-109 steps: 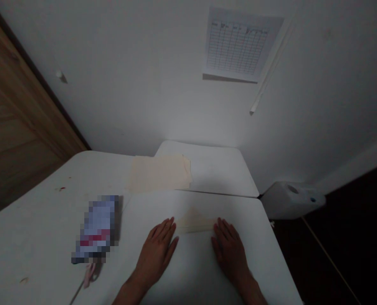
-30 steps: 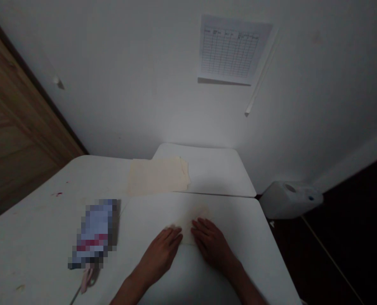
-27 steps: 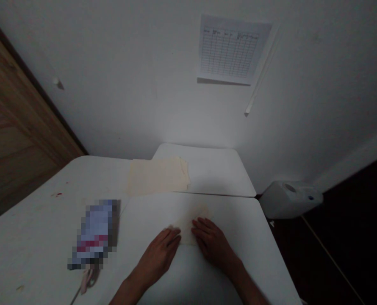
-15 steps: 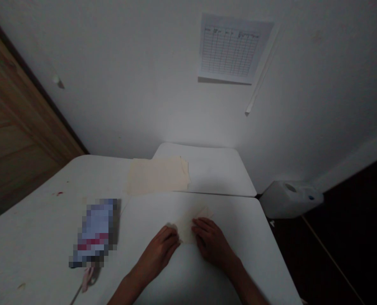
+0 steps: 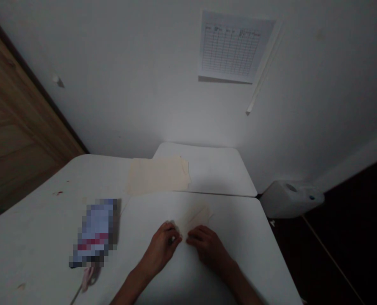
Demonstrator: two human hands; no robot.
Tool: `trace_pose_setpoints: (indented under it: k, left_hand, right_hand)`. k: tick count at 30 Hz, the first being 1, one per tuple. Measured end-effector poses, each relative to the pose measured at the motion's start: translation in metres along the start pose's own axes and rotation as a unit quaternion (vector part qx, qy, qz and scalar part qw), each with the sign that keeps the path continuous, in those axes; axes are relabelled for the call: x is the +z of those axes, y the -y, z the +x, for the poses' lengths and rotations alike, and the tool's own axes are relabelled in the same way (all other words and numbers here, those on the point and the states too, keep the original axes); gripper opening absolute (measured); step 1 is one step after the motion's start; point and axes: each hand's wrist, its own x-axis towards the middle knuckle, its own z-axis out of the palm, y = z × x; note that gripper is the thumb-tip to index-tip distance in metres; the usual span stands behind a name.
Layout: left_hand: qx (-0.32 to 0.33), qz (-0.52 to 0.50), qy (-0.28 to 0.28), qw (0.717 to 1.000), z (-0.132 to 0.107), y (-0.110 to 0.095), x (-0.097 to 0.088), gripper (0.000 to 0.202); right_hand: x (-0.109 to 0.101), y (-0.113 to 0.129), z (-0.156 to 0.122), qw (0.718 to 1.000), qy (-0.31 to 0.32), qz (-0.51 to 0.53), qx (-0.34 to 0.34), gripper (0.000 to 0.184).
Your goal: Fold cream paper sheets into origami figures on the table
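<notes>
- Latest change: left hand [image 5: 159,250] and right hand [image 5: 209,248] drawn closer together, fingers no longer flat and spread but curled inward, knuckles raised.
- Grip: curled on both sides, not fully clenched. Left fingertips at the near corner of the paper, right fingertips along its near edge. Whether either side actually pinches the paper, impossible to tell in this dim, soft view.
- Folded cream paper [image 5: 197,219]: flat on the near bench [image 5: 236,214], between the two hands and touching both, a pointed end aimed away from the body, faint crease lines across it.
- Container: white plastic canister [image 5: 290,199] just past the right edge of the bench, well apart from both hands. Round opening on top, small blue mark on the front. Contents out of sight.
- Stack of cream paper sheets [image 5: 157,175]: lying across the join between the near bench and the far bench [image 5: 218,169], beyond the hands, untouched.
- Blurred packet [image 5: 95,231]: on the bench left of the left hand, near but not touching, its print unreadable. Pink looped object [image 5: 87,278] at its lower end, partly hidden, too unclear to name.
- Ruled chart [image 5: 234,46]: on the white wall above the benches, out of reach of the moment's handling.
</notes>
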Motion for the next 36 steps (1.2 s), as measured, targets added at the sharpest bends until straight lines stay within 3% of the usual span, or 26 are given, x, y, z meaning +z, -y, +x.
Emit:
trace_pose_setpoints:
  k: [10, 13, 17, 21, 27, 36]
  left_hand:
    - [-0.066, 0.013, 0.014, 0.998, 0.005, 0.004, -0.001, 0.008]
    - [-0.040, 0.010, 0.017, 0.999, 0.000, 0.008, -0.002, 0.002]
    - [0.032, 0.088, -0.037, 0.995, -0.023, 0.009, -0.004, 0.014]
    - [0.094, 0.202, -0.003, 0.975, -0.049, 0.005, 0.000, 0.023]
    - [0.116, 0.284, -0.011, 0.952, -0.054, 0.000, 0.008, 0.042]
    - [0.108, 0.297, -0.024, 0.948, -0.054, -0.001, 0.008, 0.038]
  right_hand:
    - [0.000, -0.001, 0.002, 0.998, 0.031, -0.040, -0.031, 0.028]
    - [0.002, -0.001, 0.001, 0.999, 0.031, -0.031, -0.024, 0.027]
    - [0.004, -0.001, 0.001, 0.999, 0.029, -0.021, -0.017, 0.027]
    - [0.003, 0.000, 0.000, 0.999, 0.033, -0.017, -0.013, 0.029]
    - [0.005, -0.002, 0.000, 0.999, 0.035, -0.028, -0.023, 0.026]
    - [-0.001, 0.000, 0.003, 0.997, 0.062, -0.044, -0.024, 0.034]
